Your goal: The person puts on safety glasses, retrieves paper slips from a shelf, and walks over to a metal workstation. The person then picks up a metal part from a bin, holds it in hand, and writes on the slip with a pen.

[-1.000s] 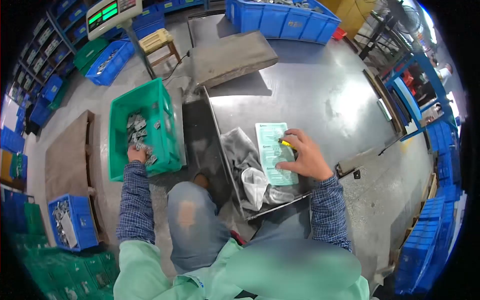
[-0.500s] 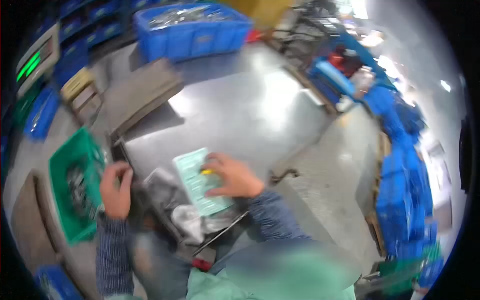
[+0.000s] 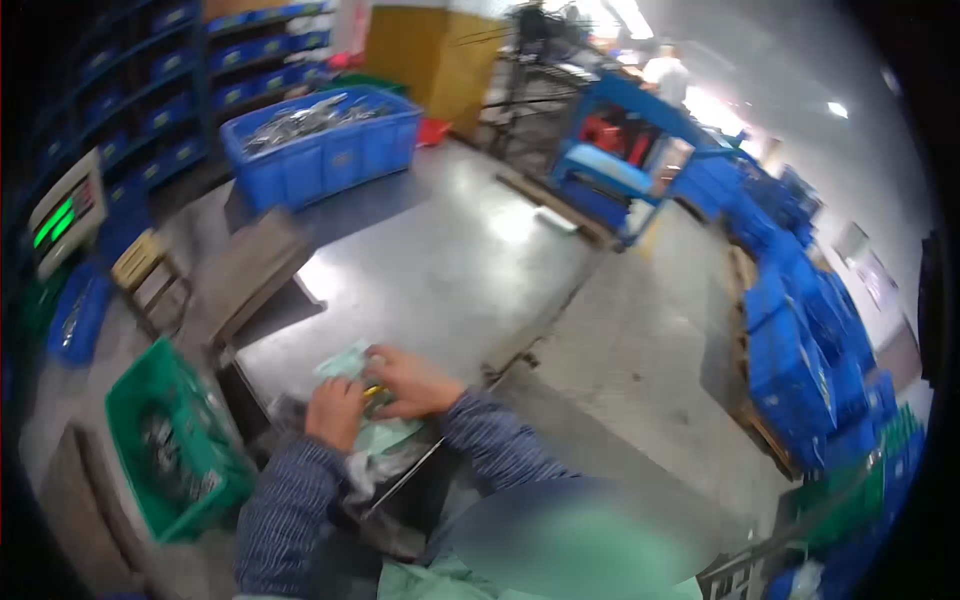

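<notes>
A light green sheet with printing [image 3: 385, 435] lies over crumpled clear plastic [image 3: 355, 475] at the near edge of the metal table. My left hand [image 3: 335, 412] is at the sheet's left side, its curled fingertips closed on it. From the right, my right hand [image 3: 412, 382] reaches over the same sheet with bent fingers. A small yellow thing [image 3: 373, 391] shows between its thumb and fingers; its kind is hidden. To the left of my left hand stands a green bin [image 3: 130, 425] with small metal parts in it.
A blue crate [image 3: 330, 170] heaped with metal parts stands at the back of the metal table [image 3: 430, 270]. Left of it are a wooden board [image 3: 250, 265] and a scale display [image 3: 65, 215]. Blue crates [image 3: 790, 370] are stacked at right. A distant person [image 3: 665, 75] is at the back.
My left hand has moved right, from beside the green bin to the sheet. My right hand stays over the sheet, which is now more crumpled. The head view has tilted up and shifted.
</notes>
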Motion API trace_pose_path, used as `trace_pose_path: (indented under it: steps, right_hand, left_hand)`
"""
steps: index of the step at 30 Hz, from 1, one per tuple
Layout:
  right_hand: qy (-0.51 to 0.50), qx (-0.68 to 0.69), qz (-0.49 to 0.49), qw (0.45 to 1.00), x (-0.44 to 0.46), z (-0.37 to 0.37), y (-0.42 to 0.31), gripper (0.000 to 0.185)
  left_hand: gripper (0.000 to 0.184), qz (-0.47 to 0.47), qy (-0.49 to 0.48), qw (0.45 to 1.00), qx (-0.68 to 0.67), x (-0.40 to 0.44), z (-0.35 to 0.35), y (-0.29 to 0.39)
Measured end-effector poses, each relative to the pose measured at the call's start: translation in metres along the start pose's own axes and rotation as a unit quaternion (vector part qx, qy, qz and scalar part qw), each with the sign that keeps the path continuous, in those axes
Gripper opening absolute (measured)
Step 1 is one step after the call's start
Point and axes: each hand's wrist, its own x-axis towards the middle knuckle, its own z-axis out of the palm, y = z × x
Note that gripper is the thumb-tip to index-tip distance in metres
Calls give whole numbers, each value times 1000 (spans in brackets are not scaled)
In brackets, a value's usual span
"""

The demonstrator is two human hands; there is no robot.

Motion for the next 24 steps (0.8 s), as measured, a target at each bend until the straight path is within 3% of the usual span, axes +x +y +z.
trace_pose_path:
  steps: [4,6,7,8,9,11,14,15,18,19,22,23,24]
  right_hand:
    - [37,18,64,997,-1,-8,-5,56]
    - [168,-21,13,986,3,-6,3,46]
    - [246,18,58,967,4,-1,13,37]
    - [324,51,108,939,5,-1,16,29]
    - [365,199,173,893,1,-6,21,28]
    - [421,464,293,722,-4,-20,25,29]
    - [441,602,248,618,3,-28,16,39]
    - [429,614,289,596,4,-30,16,53]
    - [320,727,262,548,1,-42,9,72]
    - [340,711,312,531,8,-46,2,80]
    - [265,762,243,539,10,-47,30,67]
    - [332,703,313,545,29,-55,8,60]
    - [336,703,306,548,38,-58,6,58]
  left_hand:
    - [21,-31,2,998,-55,-2,0,1]
    - [32,-33,0,995,-89,-9,-2,-6]
    - [37,-30,-7,995,-99,-9,-7,-3]
    - [41,-21,-13,993,-112,-8,-13,0]
    - [49,-32,-64,993,-94,-8,-18,4]
    - [50,-46,-68,992,-100,-14,-27,15]
    - [52,-49,-75,992,-89,-20,-27,20]
    - [52,-45,-80,992,-83,-19,-26,22]
    - [49,-64,-86,989,-99,-16,-32,25]
    - [50,-90,-102,984,-114,-14,-34,30]
    - [52,-81,-61,989,-107,-14,-24,34]
    - [53,-66,-70,990,-105,-13,-23,33]
    - [54,-51,-79,990,-103,-12,-23,32]
